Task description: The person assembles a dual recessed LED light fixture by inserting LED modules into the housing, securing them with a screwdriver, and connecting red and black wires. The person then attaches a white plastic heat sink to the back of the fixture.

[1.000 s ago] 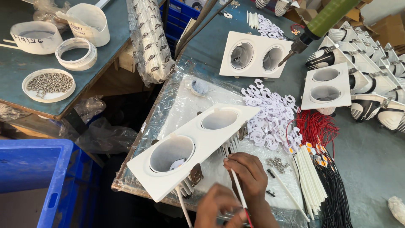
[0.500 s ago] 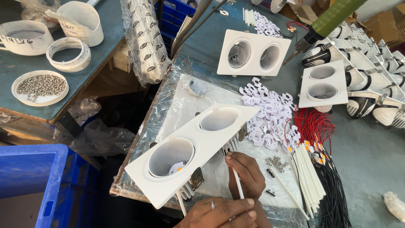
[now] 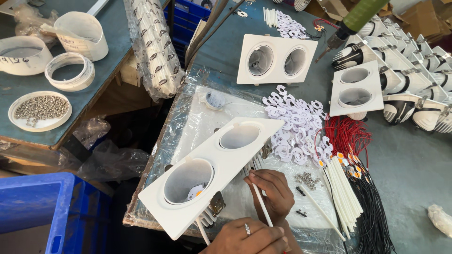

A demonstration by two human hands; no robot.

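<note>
Right now my right hand sits at the near edge of the bench, fingers curled and pinching a thin white sleeve that runs down from the underside of the twin white downlight housing. That housing lies tilted across a clear plastic sheet, its two round openings facing up, a metal spring clip showing at its near edge. My left hand is low in the frame, just below the right one, fingers drawn together with a ring on one of them; I cannot tell what it grips, since its fingertips are cut off by the picture's edge.

Just right of the hands lie a few small screws and a bundle of white sleeves, then red wires and black wires. A heap of small white plastic clips spreads beside the housing's far end. Farther off stand a second twin housing and a third twin housing, with a row of black-and-white lamp bodies along the right. A green-handled screwdriver hangs over the far side. Across the gap on the left bench are a dish of screws, tape rolls, and below them a blue crate.
</note>
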